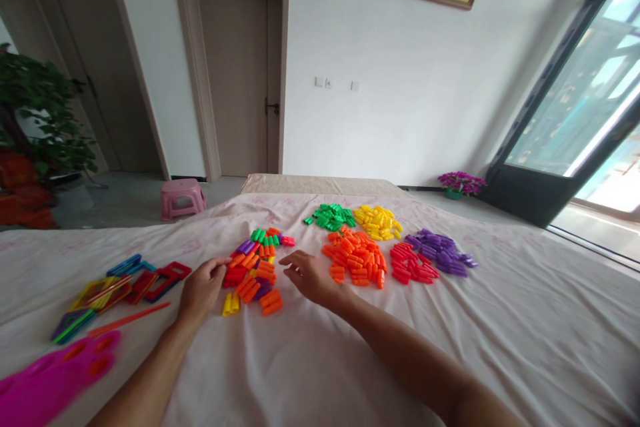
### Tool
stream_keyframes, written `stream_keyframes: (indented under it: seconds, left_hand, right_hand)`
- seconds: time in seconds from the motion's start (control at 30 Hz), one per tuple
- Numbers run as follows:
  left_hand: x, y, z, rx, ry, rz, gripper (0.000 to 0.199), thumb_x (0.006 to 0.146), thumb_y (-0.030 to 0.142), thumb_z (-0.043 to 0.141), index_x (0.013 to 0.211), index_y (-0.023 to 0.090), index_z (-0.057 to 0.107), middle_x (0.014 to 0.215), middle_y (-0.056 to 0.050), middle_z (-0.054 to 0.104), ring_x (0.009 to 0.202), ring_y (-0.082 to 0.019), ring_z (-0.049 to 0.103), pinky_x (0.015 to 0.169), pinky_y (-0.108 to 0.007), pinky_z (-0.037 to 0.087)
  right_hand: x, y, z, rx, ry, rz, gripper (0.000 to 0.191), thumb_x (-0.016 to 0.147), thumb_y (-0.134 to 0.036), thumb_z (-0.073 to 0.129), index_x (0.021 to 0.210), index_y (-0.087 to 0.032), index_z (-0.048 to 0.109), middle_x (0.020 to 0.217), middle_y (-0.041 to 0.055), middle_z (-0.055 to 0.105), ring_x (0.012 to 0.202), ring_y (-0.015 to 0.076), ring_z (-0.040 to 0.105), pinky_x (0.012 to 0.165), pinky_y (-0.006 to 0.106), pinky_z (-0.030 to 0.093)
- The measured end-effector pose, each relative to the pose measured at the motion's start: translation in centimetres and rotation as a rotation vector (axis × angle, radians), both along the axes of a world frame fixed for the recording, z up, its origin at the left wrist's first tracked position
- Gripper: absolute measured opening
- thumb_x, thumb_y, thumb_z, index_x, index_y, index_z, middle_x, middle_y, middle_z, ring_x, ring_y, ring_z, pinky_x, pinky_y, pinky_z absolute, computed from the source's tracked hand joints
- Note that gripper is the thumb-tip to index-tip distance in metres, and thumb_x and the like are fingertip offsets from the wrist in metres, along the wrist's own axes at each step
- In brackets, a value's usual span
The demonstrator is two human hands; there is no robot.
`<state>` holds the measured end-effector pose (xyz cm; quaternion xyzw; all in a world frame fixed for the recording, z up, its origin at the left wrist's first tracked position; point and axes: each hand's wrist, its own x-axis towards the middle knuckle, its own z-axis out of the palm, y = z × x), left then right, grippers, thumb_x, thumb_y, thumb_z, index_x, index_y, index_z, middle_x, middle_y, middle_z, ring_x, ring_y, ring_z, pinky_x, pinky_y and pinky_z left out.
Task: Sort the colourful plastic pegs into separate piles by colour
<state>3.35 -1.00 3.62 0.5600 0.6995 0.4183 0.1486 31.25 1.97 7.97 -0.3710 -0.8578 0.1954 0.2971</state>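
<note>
A mixed pile of small plastic tube-like toy pieces [249, 289], mostly orange with red, purple, green and yellow ones, lies on the cloth between my hands. At its left edge is my left hand [204, 285], thumb and fingertips drawn together beside red pieces; whatever they may hold is hidden. On the opposite side, my right hand [311, 278] reaches leftward with its fingers apart and nothing visible in them. Right of that hand lie single-colour heaps: orange pieces [356, 255], green pieces [331, 217], yellow pieces [377, 222], red pieces [413, 263] and purple pieces [442, 252].
A pale, wrinkled tablecloth [520, 307] covers the surface. Coloured see-through frame tiles [107, 293], an orange stick [131, 319] and a magenta plastic object with holes [55, 380] lie on the left. Beyond the table stand a pink stool [183, 199] and a flowerpot [454, 194].
</note>
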Motion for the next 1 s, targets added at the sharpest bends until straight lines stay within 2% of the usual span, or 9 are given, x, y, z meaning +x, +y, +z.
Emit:
stream_keyframes:
  seconds: [0.13, 0.23, 0.43, 0.53, 0.63, 0.83, 1.0]
  left_hand:
    - [0.0, 0.0, 0.0, 0.014, -0.004, 0.007, 0.036, 0.085, 0.038, 0.044, 0.105, 0.024, 0.07, 0.104, -0.003, 0.075, 0.094, -0.02, 0.068, 0.079, -0.027, 0.05]
    - [0.0, 0.0, 0.0, 0.024, -0.01, 0.004, 0.036, 0.085, 0.038, 0.044, 0.105, 0.023, 0.07, 0.104, -0.003, 0.075, 0.094, -0.02, 0.068, 0.079, -0.026, 0.05]
    - [-0.1, 0.1, -0.2, 0.015, -0.014, 0.0, 0.035, 0.085, 0.038, 0.044, 0.105, 0.024, 0.07, 0.103, -0.002, 0.075, 0.094, -0.02, 0.068, 0.079, -0.025, 0.049]
    - [-0.1, 0.2, -0.2, 0.009, -0.021, 0.002, 0.034, 0.085, 0.037, 0.045, 0.105, 0.024, 0.07, 0.103, -0.003, 0.075, 0.095, -0.019, 0.067, 0.079, -0.025, 0.049]
    - [-0.1, 0.2, -0.2, -0.006, -0.025, 0.005, 0.034, 0.085, 0.037, 0.045, 0.104, 0.024, 0.07, 0.102, -0.002, 0.075, 0.093, -0.019, 0.068, 0.078, -0.024, 0.048]
    - [-0.4, 0.3, -0.7, 0.006, -0.011, 0.0, 0.032, 0.085, 0.037, 0.045, 0.103, 0.026, 0.069, 0.104, -0.002, 0.074, 0.095, -0.019, 0.067, 0.078, -0.024, 0.049]
    - [-0.5, 0.4, -0.9, 0.003, 0.01, -0.002, 0.033, 0.085, 0.037, 0.045, 0.104, 0.026, 0.069, 0.105, -0.002, 0.074, 0.096, -0.02, 0.067, 0.079, -0.024, 0.05]
  right_hand:
    - [-2.7, -0.1, -0.6, -0.027, -0.126, -0.017, 0.048, 0.087, -0.036, 0.064, 0.133, -0.026, 0.054, 0.124, 0.0067, 0.061, 0.095, 0.017, 0.065, 0.084, 0.027, 0.05]
    - [-3.8, 0.3, -1.0, -0.024, -0.156, -0.029, 0.051, 0.086, -0.041, 0.065, 0.133, -0.025, 0.055, 0.12, 0.0067, 0.064, 0.1, 0.0191, 0.063, 0.088, 0.028, 0.048]
    - [-3.2, 0.4, -2.1, -0.019, -0.062, -0.061, 0.047, 0.087, -0.037, 0.065, 0.131, -0.023, 0.057, 0.113, 0.0068, 0.066, 0.096, 0.0185, 0.064, 0.085, 0.027, 0.049]
    - [-1.6, 0.3, -1.8, 0.042, 0.015, -0.089, 0.046, 0.089, -0.037, 0.063, 0.131, -0.023, 0.056, 0.117, 0.0082, 0.065, 0.096, 0.0193, 0.064, 0.083, 0.029, 0.051]
    - [0.9, 0.7, -0.7, 0.112, 0.06, -0.175, 0.045, 0.089, -0.037, 0.063, 0.131, -0.024, 0.056, 0.118, 0.0086, 0.064, 0.096, 0.0204, 0.064, 0.083, 0.032, 0.051]
    - [7.8, 2.3, 2.0, 0.274, -0.028, -0.551, 0.042, 0.09, -0.037, 0.059, 0.129, -0.021, 0.059, 0.122, 0.0108, 0.064, 0.113, 0.0266, 0.057, 0.096, 0.041, 0.045]
    - [12.3, 3.5, 2.2, 0.306, -0.083, -0.81, 0.043, 0.09, -0.042, 0.056, 0.128, -0.022, 0.06, 0.119, 0.0089, 0.066, 0.111, 0.0277, 0.056, 0.092, 0.042, 0.044]
